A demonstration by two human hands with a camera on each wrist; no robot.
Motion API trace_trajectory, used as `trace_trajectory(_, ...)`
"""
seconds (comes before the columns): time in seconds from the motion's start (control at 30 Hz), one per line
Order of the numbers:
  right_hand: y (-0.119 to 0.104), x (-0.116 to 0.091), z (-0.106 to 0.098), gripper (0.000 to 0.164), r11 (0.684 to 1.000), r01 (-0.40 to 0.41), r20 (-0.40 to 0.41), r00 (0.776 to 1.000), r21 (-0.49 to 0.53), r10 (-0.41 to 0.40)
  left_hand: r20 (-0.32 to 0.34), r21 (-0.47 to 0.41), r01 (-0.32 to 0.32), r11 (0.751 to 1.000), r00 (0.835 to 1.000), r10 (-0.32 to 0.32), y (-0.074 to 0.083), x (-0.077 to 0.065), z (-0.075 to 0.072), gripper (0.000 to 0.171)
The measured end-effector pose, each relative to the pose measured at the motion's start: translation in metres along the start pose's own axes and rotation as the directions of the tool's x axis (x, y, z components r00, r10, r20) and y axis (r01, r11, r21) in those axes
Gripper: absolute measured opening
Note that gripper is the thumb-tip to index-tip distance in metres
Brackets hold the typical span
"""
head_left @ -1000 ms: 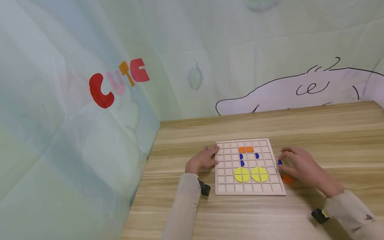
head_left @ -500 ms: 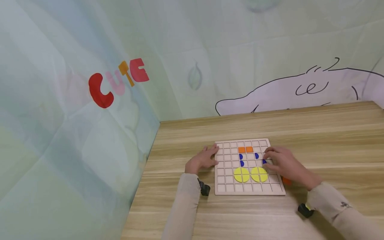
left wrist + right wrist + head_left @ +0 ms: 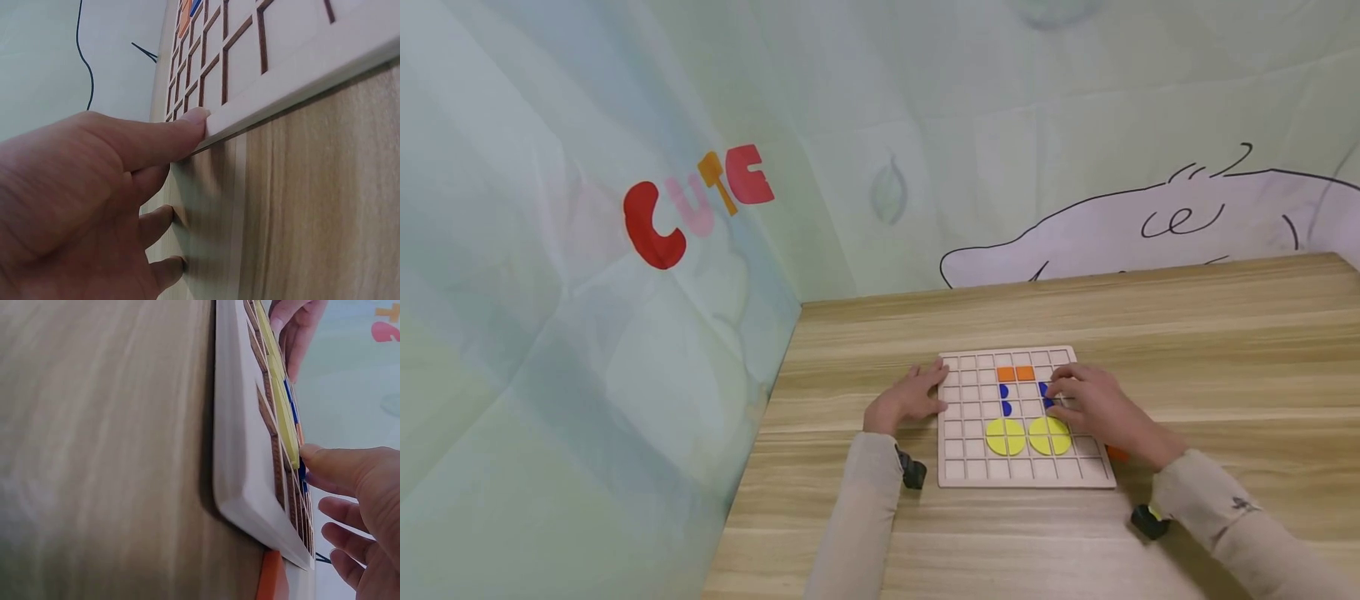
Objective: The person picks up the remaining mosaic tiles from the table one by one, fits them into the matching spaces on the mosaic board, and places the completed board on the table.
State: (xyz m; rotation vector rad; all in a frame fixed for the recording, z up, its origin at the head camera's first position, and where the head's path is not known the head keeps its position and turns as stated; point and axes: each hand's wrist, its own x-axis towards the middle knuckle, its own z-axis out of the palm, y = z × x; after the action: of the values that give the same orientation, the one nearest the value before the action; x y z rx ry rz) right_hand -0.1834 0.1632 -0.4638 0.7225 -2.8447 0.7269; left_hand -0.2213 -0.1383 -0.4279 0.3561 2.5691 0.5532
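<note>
My right hand (image 3: 1101,408) reaches over the right side of a wooden grid board (image 3: 1026,483). Its thumb and index finger pinch a blue half-circle piece (image 3: 1048,404) at a cell just below another blue half-circle. Thumb and fingertips partly cover both. My left hand (image 3: 904,400) rests along the board's left edge, fingers spread. In the left wrist view its thumb (image 3: 181,128) touches the rim. Two more blue half-circles stand in the left column, below two orange squares (image 3: 1006,374). Two yellow circles (image 3: 996,427) made of quarter pieces lie lower on the board.
A loose orange piece (image 3: 1117,453) lies on the wooden table (image 3: 985,550) right beside the board, partly behind my right hand. A printed cloth wall (image 3: 880,125) borders the table at the back and left.
My right hand has moved left from beside the board to over it, carrying the blue half-circle to below the right-hand one. My left hand has stayed at the left edge.
</note>
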Motion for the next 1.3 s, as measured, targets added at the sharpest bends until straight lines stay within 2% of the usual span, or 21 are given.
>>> trace_trajectory(0.3, 0.000, -0.001, -0.002, 0.005, 0.999, -0.034, 0.003, 0.999, 0.005, 0.034, -0.002, 0.012, -0.003, 1.000, 1.000, 0.003, 0.000, 0.002, 0.001, 0.064)
trace_trajectory(0.6, -0.001, -0.002, -0.003, 0.005, 1.000, -0.025, -0.012, 1.000, -0.011, 0.025, 0.001, 0.017, -0.007, 1.000, 1.000, 0.007, -0.001, 0.002, 0.001, 0.064)
trace_trajectory(0.83, -0.001, -0.012, -0.015, 0.006, 0.999, -0.044, -0.003, 0.999, 0.001, 0.044, -0.001, 0.013, -0.008, 1.000, 1.000, 0.008, -0.001, 0.001, 0.000, 0.065)
trace_trajectory(1.07, 0.007, -0.030, -0.032, 0.005, 0.999, -0.043, 0.053, 0.998, -0.031, 0.044, -0.006, 0.015, -0.006, 1.000, 1.000, 0.006, 0.000, 0.001, 0.001, 0.064)
trace_trajectory(1.17, 0.013, -0.040, -0.040, 0.008, 0.999, -0.044, 0.141, 0.989, -0.004, 0.044, -0.005, 0.014, -0.003, 1.000, 1.000, 0.003, 0.000, 0.001, 0.001, 0.064)
trace_trajectory(1.3, 0.019, -0.054, -0.048, 0.020, 0.995, -0.080, 0.253, 0.966, 0.065, 0.061, -0.004, 0.011, -0.003, 1.000, 1.000, 0.003, 0.000, 0.001, 0.000, 0.064)
